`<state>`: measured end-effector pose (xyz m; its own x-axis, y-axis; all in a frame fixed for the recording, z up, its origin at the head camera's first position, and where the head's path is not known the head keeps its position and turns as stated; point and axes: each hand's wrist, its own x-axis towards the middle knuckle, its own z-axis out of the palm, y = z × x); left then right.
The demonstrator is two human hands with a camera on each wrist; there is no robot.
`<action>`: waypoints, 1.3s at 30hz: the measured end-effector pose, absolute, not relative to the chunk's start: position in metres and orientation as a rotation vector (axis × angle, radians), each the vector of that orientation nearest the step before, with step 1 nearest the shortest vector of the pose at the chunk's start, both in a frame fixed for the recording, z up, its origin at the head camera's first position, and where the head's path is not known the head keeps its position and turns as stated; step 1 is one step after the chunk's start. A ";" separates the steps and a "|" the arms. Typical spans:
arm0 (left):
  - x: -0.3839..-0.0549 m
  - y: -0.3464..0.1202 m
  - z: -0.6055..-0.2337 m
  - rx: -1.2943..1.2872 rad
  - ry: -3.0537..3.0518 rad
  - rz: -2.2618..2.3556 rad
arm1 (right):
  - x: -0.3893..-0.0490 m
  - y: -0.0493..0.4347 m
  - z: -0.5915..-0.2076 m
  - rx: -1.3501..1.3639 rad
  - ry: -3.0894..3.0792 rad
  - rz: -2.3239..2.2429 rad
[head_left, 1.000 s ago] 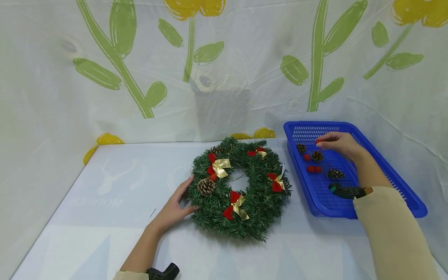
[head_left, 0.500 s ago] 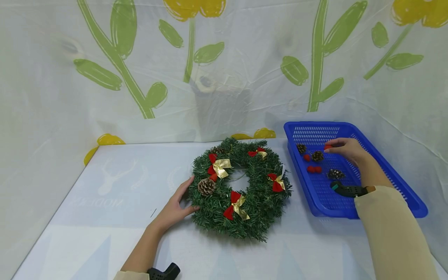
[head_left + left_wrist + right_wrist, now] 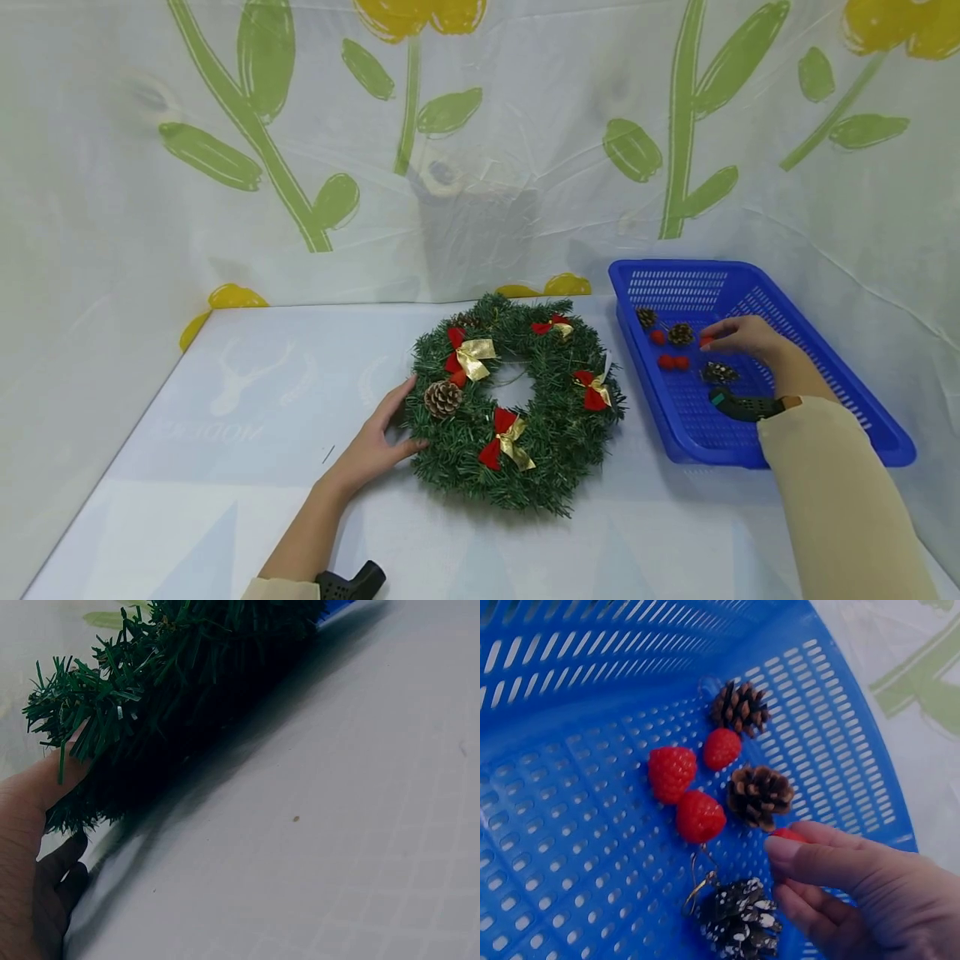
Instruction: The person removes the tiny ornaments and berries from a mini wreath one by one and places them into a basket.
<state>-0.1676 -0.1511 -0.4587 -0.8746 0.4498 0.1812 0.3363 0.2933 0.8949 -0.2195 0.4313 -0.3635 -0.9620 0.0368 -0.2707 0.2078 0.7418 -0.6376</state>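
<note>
A green Christmas wreath (image 3: 570, 450) with red and gold bows, a pine cone and a small red berry lies on the table. My left hand (image 3: 377, 446) holds its left edge, thumb and fingers apart; in the left wrist view, part of that hand (image 3: 56, 780) goes into the foliage. My right hand (image 3: 753, 340) is over the blue basket (image 3: 678, 446). Between thumb and fingertips it pinches a red artificial raspberry (image 3: 787, 835), mostly covered by the fingers. Close by in the basket lie several pine cones (image 3: 759, 796) and other raspberries (image 3: 672, 774).
A frosted pine cone (image 3: 720, 372) with a gold string loop lies at the near side of the basket's contents. Behind the white table (image 3: 225, 450) hangs a flower-printed cloth (image 3: 525, 150), which also closes off both sides.
My right hand has moved slightly right and toward me inside the basket, still pinching the raspberry. The left hand and the wreath have stayed in place.
</note>
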 end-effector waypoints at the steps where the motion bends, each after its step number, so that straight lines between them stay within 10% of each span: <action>1: -0.168 -0.151 -0.459 0.745 2.441 1.646 | -0.220 0.433 -0.365 0.199 2.693 -1.021; 39: -0.168 -0.151 -0.459 0.758 2.454 1.643 | -0.218 0.432 -0.377 0.287 2.574 -1.039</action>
<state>-0.1677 -0.1511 -0.4591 -0.8723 0.4493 0.1928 0.3494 0.2969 0.8887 -0.2176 0.4317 -0.3767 -0.9183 0.0560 -0.3919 0.3124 0.7106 -0.6304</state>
